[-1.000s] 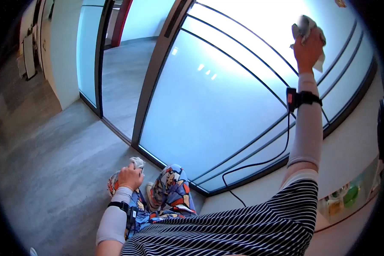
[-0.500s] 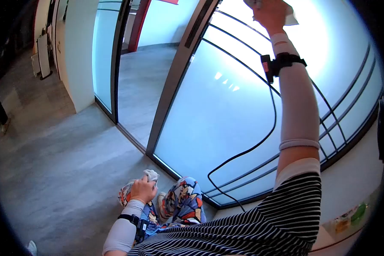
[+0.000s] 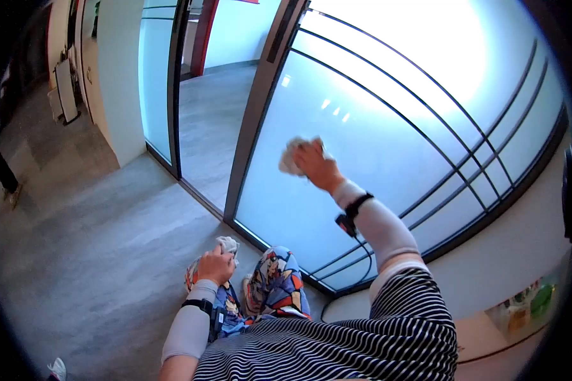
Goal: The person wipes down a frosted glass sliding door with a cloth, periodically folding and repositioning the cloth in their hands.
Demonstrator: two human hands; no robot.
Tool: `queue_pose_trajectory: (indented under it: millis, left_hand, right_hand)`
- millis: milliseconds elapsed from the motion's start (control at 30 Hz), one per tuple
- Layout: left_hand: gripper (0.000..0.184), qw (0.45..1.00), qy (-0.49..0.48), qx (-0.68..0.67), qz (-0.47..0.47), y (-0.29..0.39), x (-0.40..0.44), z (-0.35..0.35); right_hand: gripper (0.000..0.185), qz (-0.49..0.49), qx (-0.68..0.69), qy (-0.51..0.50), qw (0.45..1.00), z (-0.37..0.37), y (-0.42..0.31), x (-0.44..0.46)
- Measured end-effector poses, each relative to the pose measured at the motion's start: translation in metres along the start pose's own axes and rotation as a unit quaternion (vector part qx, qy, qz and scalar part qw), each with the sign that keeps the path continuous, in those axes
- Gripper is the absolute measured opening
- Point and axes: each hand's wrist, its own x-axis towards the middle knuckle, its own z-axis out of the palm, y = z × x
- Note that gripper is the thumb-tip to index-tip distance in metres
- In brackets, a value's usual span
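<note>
My right hand (image 3: 318,166) presses a crumpled light-grey cloth (image 3: 290,159) against the frosted glass door panel (image 3: 362,127), left of the panel's middle. The fingers lie over the cloth, and the hand is slightly blurred. Low in front of my knee, my left hand (image 3: 217,265) is closed around a second pale, bunched-up cloth (image 3: 227,244). That cloth pokes out above the fingers and is apart from the glass. Dark curved and straight bars cross the panel. A black strap with a small device sits on each of my forearms.
A dark door frame (image 3: 251,127) borders the panel on the left, beside an open doorway onto a grey floor (image 3: 102,247). A person's dark-clothed leg (image 3: 1,168) stands far left, and a shoe (image 3: 58,368) shows at bottom left. A green item (image 3: 541,298) lies low on the right.
My right hand has swept the cloth from the panel's top down and left to its middle-left. My left hand still holds its cloth near my knee. The view has shifted slightly.
</note>
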Motion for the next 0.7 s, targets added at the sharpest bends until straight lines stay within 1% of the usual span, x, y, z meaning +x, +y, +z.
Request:
queue_pose_trajectory:
  millis: [33,67,100,133,167,200,267,333,400,433,500,533,600,700]
  left_hand:
    - [0.019,1.0,0.009,0.0,-0.005,0.0,0.0,0.002]
    - [0.019,1.0,0.008,-0.003,-0.003,-0.001,0.0,0.002]
    - [0.019,1.0,0.012,0.0,0.0,-0.003,0.002,0.003]
    - [0.019,1.0,0.014,0.004,0.007,-0.003,0.003,0.004]
    - [0.018,1.0,0.012,0.003,-0.002,-0.002,0.004,0.005]
    - [0.018,1.0,0.011,-0.002,0.004,-0.003,0.004,0.006]
    - [0.017,1.0,0.014,0.025,0.008,-0.006,0.002,0.013]
    - [0.016,0.999,0.019,0.021,0.02,-0.009,0.001,0.017]
    - [0.015,0.999,0.032,0.019,0.033,-0.01,-0.001,0.016]
    - [0.015,0.999,0.034,0.02,0.033,-0.009,-0.002,0.013]
    - [0.016,0.998,0.036,0.018,0.043,-0.009,-0.001,0.013]
    - [0.016,0.998,0.039,0.015,0.046,-0.011,-0.001,0.015]
    - [0.018,0.998,0.046,0.014,0.052,-0.018,0.001,0.027]
    - [0.02,0.999,0.033,0.019,0.034,-0.02,0.001,0.029]
  right_hand:
    - [0.052,-0.009,-0.003,-0.02,1.0,0.011,-0.011,-0.038]
    - [0.049,-0.002,0.017,-0.042,0.999,0.002,-0.02,-0.068]
    - [0.043,-0.02,0.017,-0.049,0.998,0.01,-0.024,-0.106]
    - [0.04,0.003,0.048,-0.027,0.998,-0.002,-0.025,-0.132]
    - [0.04,0.018,0.069,-0.047,0.996,-0.008,-0.023,-0.16]
    - [0.042,0.021,0.022,-0.067,0.997,-0.027,-0.02,-0.177]
    - [0.039,0.048,-0.046,-0.102,0.993,-0.056,-0.006,-0.212]
    - [0.039,0.088,-0.134,-0.124,0.979,-0.085,0.015,-0.234]
    - [0.043,0.192,-0.117,-0.115,0.968,-0.128,0.048,-0.244]
    - [0.048,0.237,-0.094,-0.114,0.96,-0.146,0.071,-0.252]
    - [0.058,0.308,-0.125,-0.077,0.94,-0.174,0.114,-0.263]
    - [0.063,0.333,-0.179,-0.043,0.925,-0.185,0.132,-0.263]
    - [0.063,0.333,-0.196,0.054,0.921,-0.206,0.168,-0.248]
    - [0.066,0.371,-0.181,0.136,0.901,-0.214,0.227,-0.213]
